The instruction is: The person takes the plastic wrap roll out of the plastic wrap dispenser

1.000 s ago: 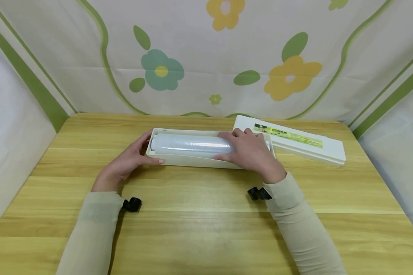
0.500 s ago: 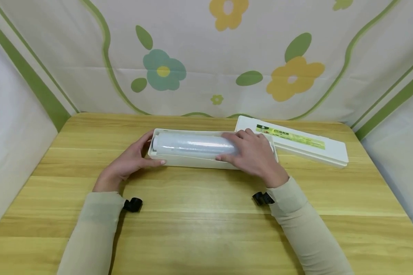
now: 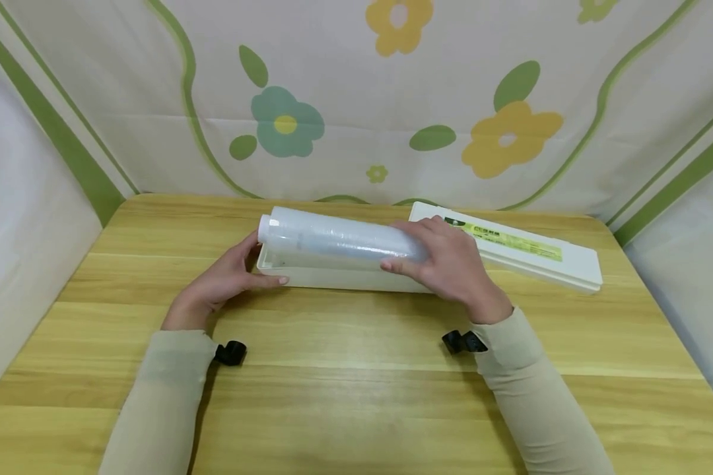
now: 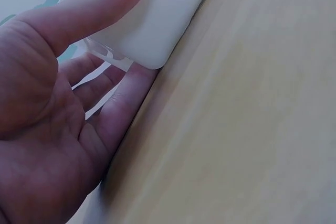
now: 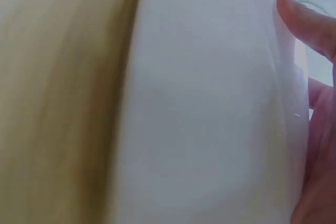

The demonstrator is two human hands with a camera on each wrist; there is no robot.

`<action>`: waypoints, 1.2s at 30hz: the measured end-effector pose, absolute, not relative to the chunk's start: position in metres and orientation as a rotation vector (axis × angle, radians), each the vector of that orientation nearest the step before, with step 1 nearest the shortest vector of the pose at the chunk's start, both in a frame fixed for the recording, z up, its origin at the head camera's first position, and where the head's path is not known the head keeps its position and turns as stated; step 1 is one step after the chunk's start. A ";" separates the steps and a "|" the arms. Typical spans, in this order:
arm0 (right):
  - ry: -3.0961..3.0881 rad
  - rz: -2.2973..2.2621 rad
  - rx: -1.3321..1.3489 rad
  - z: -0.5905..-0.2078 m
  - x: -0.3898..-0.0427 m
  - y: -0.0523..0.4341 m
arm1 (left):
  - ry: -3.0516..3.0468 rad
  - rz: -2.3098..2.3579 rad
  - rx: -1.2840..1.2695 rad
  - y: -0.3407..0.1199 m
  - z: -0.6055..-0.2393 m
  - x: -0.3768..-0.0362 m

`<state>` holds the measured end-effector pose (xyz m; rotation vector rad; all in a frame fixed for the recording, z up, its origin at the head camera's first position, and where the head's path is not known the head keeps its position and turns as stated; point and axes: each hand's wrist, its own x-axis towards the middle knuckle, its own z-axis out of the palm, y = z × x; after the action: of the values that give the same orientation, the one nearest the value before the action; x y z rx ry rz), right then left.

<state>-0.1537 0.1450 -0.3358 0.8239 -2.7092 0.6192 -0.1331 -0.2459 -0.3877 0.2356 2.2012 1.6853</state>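
A roll of clear cling film (image 3: 333,239) hangs tilted above a long white dispenser box (image 3: 333,277), its left end raised. My right hand (image 3: 445,264) grips the roll's right part, fingers curled over it. My left hand (image 3: 226,280) holds the box's left end, thumb along the front wall and fingers behind the end. The left wrist view shows the thumb (image 4: 89,11) on the box corner (image 4: 152,30). In the right wrist view the white box wall (image 5: 210,103) fills the frame, with a fingertip (image 5: 307,22) at the upper right.
The box's white lid (image 3: 511,247) with a green-yellow label lies behind and to the right on the wooden table (image 3: 356,396). A flowered cloth backdrop (image 3: 356,99) closes the back and sides. Black wrist camera mounts (image 3: 230,353) sit at both sleeves.
The roll lay inside the box a second ago. My right hand has lifted it out and upward, left end rising. My left hand has kept still on the box.
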 end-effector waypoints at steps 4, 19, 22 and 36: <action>-2.537 0.508 0.863 -0.328 -0.151 0.147 | 2.196 1.678 0.216 -0.245 -0.388 -0.133; -2.311 0.296 0.861 -0.314 -0.145 0.164 | 2.201 1.687 0.211 -0.244 -0.385 -0.134; -2.305 0.322 0.867 -0.314 -0.145 0.169 | 2.198 1.688 0.206 -0.244 -0.385 -0.134; -2.305 0.417 0.891 -0.313 -0.144 0.188 | 2.201 1.684 0.183 -0.245 -0.386 -0.135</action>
<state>-0.1445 0.1878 -0.3132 0.8911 -2.3051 0.4171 -0.1355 -0.2451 -0.3863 0.1831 2.2006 1.6844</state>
